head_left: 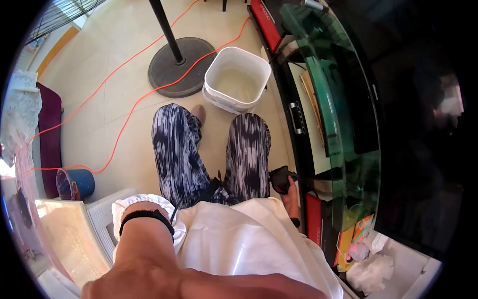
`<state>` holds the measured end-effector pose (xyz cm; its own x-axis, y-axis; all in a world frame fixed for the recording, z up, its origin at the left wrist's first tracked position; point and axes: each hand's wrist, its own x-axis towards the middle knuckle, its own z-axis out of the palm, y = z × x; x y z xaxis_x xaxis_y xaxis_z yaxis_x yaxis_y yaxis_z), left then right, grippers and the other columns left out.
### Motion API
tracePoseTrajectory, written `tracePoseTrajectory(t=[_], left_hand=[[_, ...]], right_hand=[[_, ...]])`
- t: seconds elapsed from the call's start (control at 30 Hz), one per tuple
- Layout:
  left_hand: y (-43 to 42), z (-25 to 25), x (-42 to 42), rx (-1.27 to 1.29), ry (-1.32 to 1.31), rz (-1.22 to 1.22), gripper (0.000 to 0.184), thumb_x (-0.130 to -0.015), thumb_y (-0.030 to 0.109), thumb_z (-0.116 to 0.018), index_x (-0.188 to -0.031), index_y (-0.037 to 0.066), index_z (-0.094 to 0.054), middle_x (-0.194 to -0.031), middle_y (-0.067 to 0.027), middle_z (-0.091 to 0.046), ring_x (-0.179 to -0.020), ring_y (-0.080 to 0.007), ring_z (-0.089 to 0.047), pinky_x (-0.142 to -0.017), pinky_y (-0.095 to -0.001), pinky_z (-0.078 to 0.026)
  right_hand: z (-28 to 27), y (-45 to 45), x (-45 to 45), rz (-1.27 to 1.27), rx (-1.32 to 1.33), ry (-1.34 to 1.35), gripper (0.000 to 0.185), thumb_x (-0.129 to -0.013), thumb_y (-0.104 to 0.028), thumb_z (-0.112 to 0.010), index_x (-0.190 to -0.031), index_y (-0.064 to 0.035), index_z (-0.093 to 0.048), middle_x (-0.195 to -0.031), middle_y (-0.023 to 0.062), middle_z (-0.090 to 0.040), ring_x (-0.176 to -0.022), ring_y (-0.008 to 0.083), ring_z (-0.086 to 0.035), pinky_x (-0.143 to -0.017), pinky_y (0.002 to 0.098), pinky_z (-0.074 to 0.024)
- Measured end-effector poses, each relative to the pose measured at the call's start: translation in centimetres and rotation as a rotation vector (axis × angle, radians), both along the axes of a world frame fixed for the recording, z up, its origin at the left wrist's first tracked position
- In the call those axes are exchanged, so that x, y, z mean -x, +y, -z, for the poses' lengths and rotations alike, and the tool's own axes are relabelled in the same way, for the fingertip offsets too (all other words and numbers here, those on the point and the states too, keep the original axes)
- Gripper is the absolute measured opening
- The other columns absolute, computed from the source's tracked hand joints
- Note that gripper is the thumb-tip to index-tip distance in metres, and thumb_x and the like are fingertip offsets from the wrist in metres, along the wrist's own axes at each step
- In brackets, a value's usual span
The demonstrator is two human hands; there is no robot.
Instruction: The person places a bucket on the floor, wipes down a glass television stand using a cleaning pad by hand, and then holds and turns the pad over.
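My left hand [132, 276] is raised very close to the camera at the bottom left, with a black band and a white ruffled cuff [149, 199] at the wrist. Its fingers run out of view, so what they do is hidden. Beside my right knee, my right hand [291, 193] is closed on a small black object [280, 179] whose kind I cannot make out. A black band circles that wrist too. My patterned trouser legs [249, 154] and a cream cloth [244, 231] over my lap lie between the hands.
In front of my knees stands a white bucket [214, 94], next to a round black stand base [159, 70]. A red cable [130, 112] crosses the tiled floor. On the left is a blue bucket [84, 183]; a glass-topped TV stand [338, 149] flanks the right.
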<state>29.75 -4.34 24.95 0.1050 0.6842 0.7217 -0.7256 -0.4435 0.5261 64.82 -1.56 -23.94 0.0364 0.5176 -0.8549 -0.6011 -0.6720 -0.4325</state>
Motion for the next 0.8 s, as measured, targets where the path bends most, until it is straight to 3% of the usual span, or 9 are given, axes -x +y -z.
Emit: tracePoseTrajectory(t=[0.2,0.27,0.33,0.4,0.47,0.5,0.57,0.73,0.8], left_hand=[[1.0,0.2,0.4,0.044,-0.020,-0.028,0.025,-0.074,0.026,-0.070,-0.085,0.008,-0.056,-0.084,-0.0049,-0.053,-0.074,-0.0189,-0.053,-0.071,-0.0364,-0.046],[1.5,0.5,0.6,0.058,-0.034,-0.038,0.027,-0.073,0.026,-0.071,-0.086,0.008,-0.056,-0.085,-0.0054,-0.052,-0.075,-0.0190,-0.053,-0.072,-0.0368,-0.046],[2.0,0.5,0.6,0.063,-0.036,-0.066,0.029,-0.072,0.026,-0.073,-0.086,0.008,-0.056,-0.086,-0.0058,-0.051,-0.075,-0.0192,-0.052,-0.072,-0.0371,-0.046],[2.7,0.5,1.4,0.077,-0.025,-0.102,0.032,-0.071,0.027,-0.074,-0.087,0.007,-0.055,-0.087,-0.0063,-0.051,-0.076,-0.0194,-0.052,-0.073,-0.0374,-0.046],[3.7,0.6,1.7,0.090,-0.019,-0.130,0.034,-0.070,0.027,-0.075,-0.088,0.007,-0.055,-0.088,-0.0068,-0.050,-0.077,-0.0196,-0.051,-0.074,-0.0377,-0.047],[4.1,0.9,2.1,0.101,-0.003,-0.158,0.035,-0.069,0.027,-0.076,-0.089,0.007,-0.055,-0.088,-0.0070,-0.049,-0.077,-0.0197,-0.051,-0.074,-0.0379,-0.047],[5.1,1.3,2.9,0.143,0.015,-0.250,0.038,-0.068,0.027,-0.077,-0.089,0.007,-0.054,-0.089,-0.0075,-0.049,-0.077,-0.0198,-0.051,-0.075,-0.0382,-0.047],[6.1,7.1,6.4,0.582,0.295,-0.683,0.044,-0.066,0.028,-0.081,-0.091,0.006,-0.053,-0.091,-0.0087,-0.047,-0.079,-0.0203,-0.050,-0.076,-0.0390,-0.047],[5.0,11.6,9.2,0.707,0.652,-0.767,0.039,-0.072,0.011,-0.072,-0.105,0.002,-0.053,-0.104,-0.0106,-0.048,-0.096,-0.0197,-0.050,-0.087,-0.0331,-0.043]], right_hand=[[-2.4,5.9,3.3,-0.111,-0.165,-0.285,0.043,-0.084,-0.028,-0.062,-0.120,-0.0057,-0.052,-0.115,0.0091,-0.059,-0.100,0.0233,-0.058,-0.082,0.0375,-0.0480],[-3.4,9.3,4.9,-0.184,-0.362,-0.520,0.047,-0.083,-0.023,-0.062,-0.122,-0.0015,-0.050,-0.112,0.0110,-0.060,-0.101,0.0238,-0.058,-0.084,0.0362,-0.0460],[-2.8,13.5,5.4,-0.408,-0.560,-1.016,0.045,-0.083,-0.020,-0.062,-0.123,-0.0037,-0.050,-0.113,0.0129,-0.059,-0.104,0.0272,-0.056,-0.086,0.0352,-0.0435],[-7.6,16.7,8.5,-0.490,-0.761,-1.209,0.040,-0.082,-0.012,-0.058,-0.121,-0.0093,-0.052,-0.116,0.0132,-0.057,-0.109,0.0311,-0.053,-0.089,0.0362,-0.0422],[-8.5,20.2,9.6,-0.599,-1.142,-1.423,0.042,-0.078,-0.002,-0.052,-0.118,-0.0135,-0.056,-0.119,0.0114,-0.055,-0.109,0.0319,-0.052,-0.090,0.0357,-0.0422],[-8.2,21.8,10.3,-0.607,-1.144,-1.415,0.042,-0.078,-0.002,-0.052,-0.118,-0.0135,-0.056,-0.119,0.0114,-0.055,-0.109,0.0319,-0.052,-0.090,0.0357,-0.0422],[-7.9,24.4,10.3,-0.908,-1.311,-1.595,0.041,-0.076,0.001,-0.050,-0.113,-0.0114,-0.058,-0.122,0.0107,-0.053,-0.114,0.0304,-0.048,-0.093,0.0379,-0.0408],[-0.4,28.0,8.5,-1.401,-1.068,-1.868,0.024,-0.082,-0.009,-0.047,-0.101,-0.0080,-0.063,-0.127,0.0106,-0.049,-0.123,0.0291,-0.039,-0.097,0.0434,-0.0343],[0.5,27.3,8.1,-1.385,-1.095,-1.954,0.022,-0.081,-0.014,-0.048,-0.094,-0.0082,-0.065,-0.125,0.0097,-0.051,-0.123,0.0286,-0.040,-0.096,0.0420,-0.0363]])
